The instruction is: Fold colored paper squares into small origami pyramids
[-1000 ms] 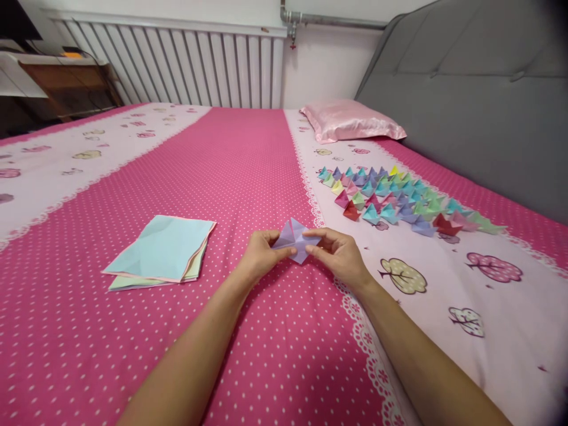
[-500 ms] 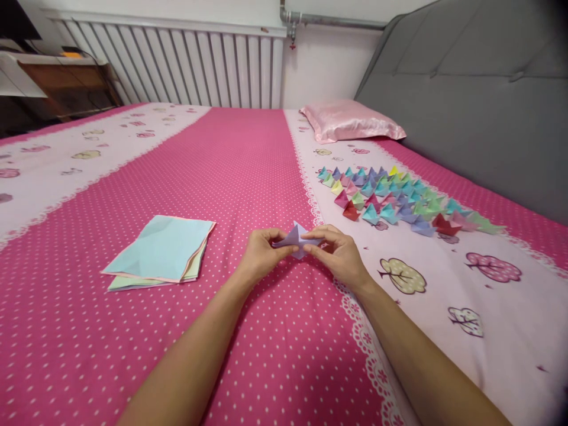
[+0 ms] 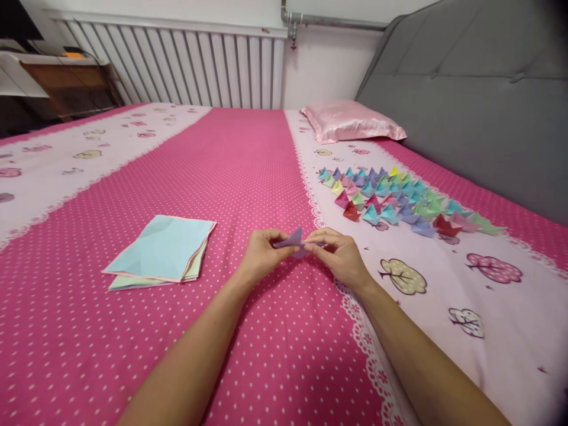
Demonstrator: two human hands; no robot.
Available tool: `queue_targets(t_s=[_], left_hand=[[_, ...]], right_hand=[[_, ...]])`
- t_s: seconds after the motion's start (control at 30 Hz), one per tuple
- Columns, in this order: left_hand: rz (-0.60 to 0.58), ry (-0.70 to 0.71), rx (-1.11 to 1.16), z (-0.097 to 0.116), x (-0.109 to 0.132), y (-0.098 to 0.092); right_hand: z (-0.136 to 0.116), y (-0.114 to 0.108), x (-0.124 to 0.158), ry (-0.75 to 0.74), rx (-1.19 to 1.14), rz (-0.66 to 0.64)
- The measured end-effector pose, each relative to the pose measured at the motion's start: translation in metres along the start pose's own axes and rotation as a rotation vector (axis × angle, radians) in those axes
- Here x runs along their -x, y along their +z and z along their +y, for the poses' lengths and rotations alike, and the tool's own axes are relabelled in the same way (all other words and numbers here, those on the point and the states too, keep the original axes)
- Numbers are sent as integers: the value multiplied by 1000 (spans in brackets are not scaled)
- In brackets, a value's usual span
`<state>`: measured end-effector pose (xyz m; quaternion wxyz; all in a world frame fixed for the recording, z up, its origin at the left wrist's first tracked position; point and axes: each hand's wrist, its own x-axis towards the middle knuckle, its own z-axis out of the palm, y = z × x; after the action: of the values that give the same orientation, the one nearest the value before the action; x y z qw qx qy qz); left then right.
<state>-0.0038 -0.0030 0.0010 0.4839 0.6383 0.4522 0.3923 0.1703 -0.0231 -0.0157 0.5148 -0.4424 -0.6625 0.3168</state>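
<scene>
Our left hand [image 3: 261, 253] and right hand [image 3: 338, 251] hold the purple folded paper [image 3: 293, 239] from opposite sides, pinched between thumbs [image 3: 287, 252] and fingers [image 3: 331, 235], its tip [image 3: 299, 233] jutting up between them over the pink bedspread [image 3: 248, 165].

No texts, labels or brand names can be read anywhere in the head view. No numbers or signs can be made out either, on any surface that is shown.

The left hand [image 3: 261, 253] and right hand [image 3: 339, 254] are hiding parts of the purple paper [image 3: 291, 239], while the picture's edge is cutting off the dark screen [image 3: 16, 22] at ten o'clock (and the grey headboard [image 3: 470, 100] at two).
</scene>
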Motion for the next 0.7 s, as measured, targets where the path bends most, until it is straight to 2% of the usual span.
queue_targets(t_s=[0.23, 0.33, 0.53, 0.7], left_hand=[[4, 127, -187, -3, 0, 1], [8, 136, -218, -2, 1, 1], [4, 15, -64, 0, 2, 0], [30, 16, 14, -1, 1, 0]], right_hand=[[0, 0, 2, 86, -18, -38], [1, 1, 2, 128, -71, -27], [1, 2, 2, 168, -160, 8], [-4, 1, 1, 164, -141, 2]])
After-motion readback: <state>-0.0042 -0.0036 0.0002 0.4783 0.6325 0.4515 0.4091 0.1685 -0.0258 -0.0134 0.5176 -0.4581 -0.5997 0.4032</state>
